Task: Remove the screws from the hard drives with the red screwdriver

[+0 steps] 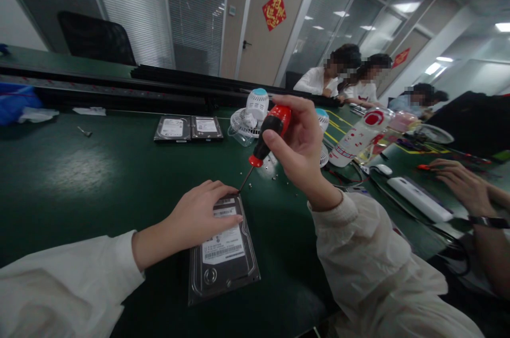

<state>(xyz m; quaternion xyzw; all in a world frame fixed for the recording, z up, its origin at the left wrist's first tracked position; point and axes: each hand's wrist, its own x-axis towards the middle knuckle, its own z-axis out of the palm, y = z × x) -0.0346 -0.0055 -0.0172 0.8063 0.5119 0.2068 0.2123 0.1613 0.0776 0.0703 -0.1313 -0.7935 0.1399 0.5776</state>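
A hard drive point(227, 279) lies label-up on the green table in front of me. Over its far end rests my left hand point(203, 213), thumb across the white label and fingers along the far left edge, gripping it. My right hand point(300, 146) holds a red and black screwdriver point(269, 138) by its handle, tilted. Its thin shaft runs down to the drive's far right corner, and the tip sits beside my left fingertips. Whether the tip is seated in a screw is too small to tell. Several small loose screws point(273, 178) lie just beyond the drive.
Two more hard drives point(173, 128) lie farther back. Small white fans point(257, 107), a patterned bottle point(358, 136) and a power strip point(418, 199) stand or lie to the right. A co-worker's hand point(462, 184) is at the right, near a red-handled tool. A blue bag point(18, 103) sits far left.
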